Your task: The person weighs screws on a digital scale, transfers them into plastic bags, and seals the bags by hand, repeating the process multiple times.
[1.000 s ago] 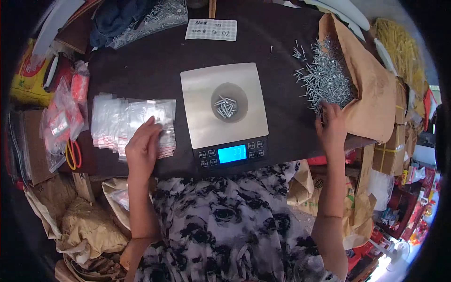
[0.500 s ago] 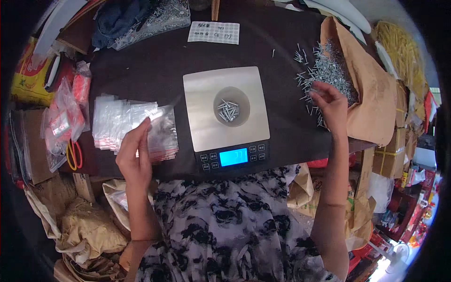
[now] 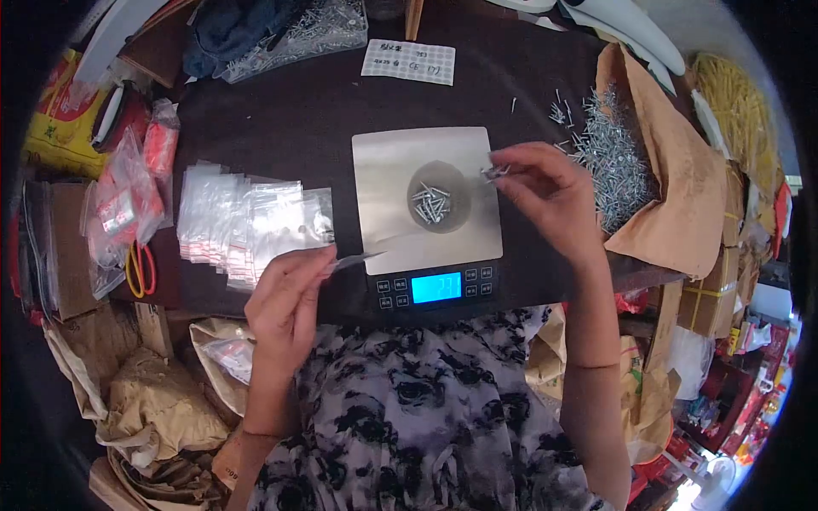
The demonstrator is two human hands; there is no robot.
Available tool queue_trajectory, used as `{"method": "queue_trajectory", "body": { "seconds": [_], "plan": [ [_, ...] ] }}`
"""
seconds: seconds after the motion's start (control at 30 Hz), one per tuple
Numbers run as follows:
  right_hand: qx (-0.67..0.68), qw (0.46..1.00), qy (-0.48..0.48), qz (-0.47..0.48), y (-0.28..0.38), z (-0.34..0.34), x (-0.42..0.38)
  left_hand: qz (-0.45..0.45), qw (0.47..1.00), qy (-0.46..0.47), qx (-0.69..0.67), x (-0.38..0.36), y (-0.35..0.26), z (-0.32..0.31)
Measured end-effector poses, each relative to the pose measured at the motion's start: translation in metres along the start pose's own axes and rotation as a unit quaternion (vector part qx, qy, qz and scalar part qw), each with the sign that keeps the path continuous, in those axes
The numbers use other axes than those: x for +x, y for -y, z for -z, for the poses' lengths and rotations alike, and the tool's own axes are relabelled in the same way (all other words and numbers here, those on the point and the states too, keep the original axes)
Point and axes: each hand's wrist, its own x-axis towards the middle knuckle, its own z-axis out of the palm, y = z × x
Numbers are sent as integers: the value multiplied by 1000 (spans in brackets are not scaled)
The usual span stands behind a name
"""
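My left hand [image 3: 290,298] pinches a clear plastic zip bag [image 3: 354,259] whose far corner reaches over the scale's front left. Overlapping zip bags [image 3: 217,217] with red strips lie beyond that hand. Over the right edge of the kitchen scale [image 3: 388,170], my right hand [image 3: 550,196] has a few small silvery screws [image 3: 494,173] between its fingertips. Near the middle of the scale's plate sits a round translucent bowl [image 3: 460,196] with a small heap of screws [image 3: 431,204] in it. The blue display [image 3: 435,288] is lit, its digits blurred.
A loose pile of screws [image 3: 618,162] spills from a brown paper bag [image 3: 682,187] at the right. Farther back are a label sheet [image 3: 409,61] and a clear tub of screws [image 3: 319,34]. Scissors [image 3: 141,268] lie at the left edge.
My right hand has come left from the pile to the scale's edge with a few screws. My left hand has moved right and nearer with the bag. The whole view has shifted slightly.
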Motion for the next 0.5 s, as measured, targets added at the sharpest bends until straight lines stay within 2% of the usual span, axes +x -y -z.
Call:
{"method": "queue_trajectory", "body": {
  "seconds": [0.07,0.17,0.27,0.37,0.47,0.5],
  "plan": [
    [-63,995,58,42,15,-6,1,-4,1000,8,-8,1,0,-2],
    [-21,996,53,70,19,-24,-1,-23,1000,13,-10,1,0,-5],
    [-44,994,58,76,23,-29,-1,-19,999,13,-23,1,-3,-6],
    [-55,993,55,93,23,-26,0,-13,999,25,-34,0,-3,-3],
    [-107,990,40,79,11,-7,-2,43,996,27,-67,-2,-12,-2],
    [-147,988,-3,51,10,1,-3,33,996,32,-71,-3,-11,-1]
  ]
}}
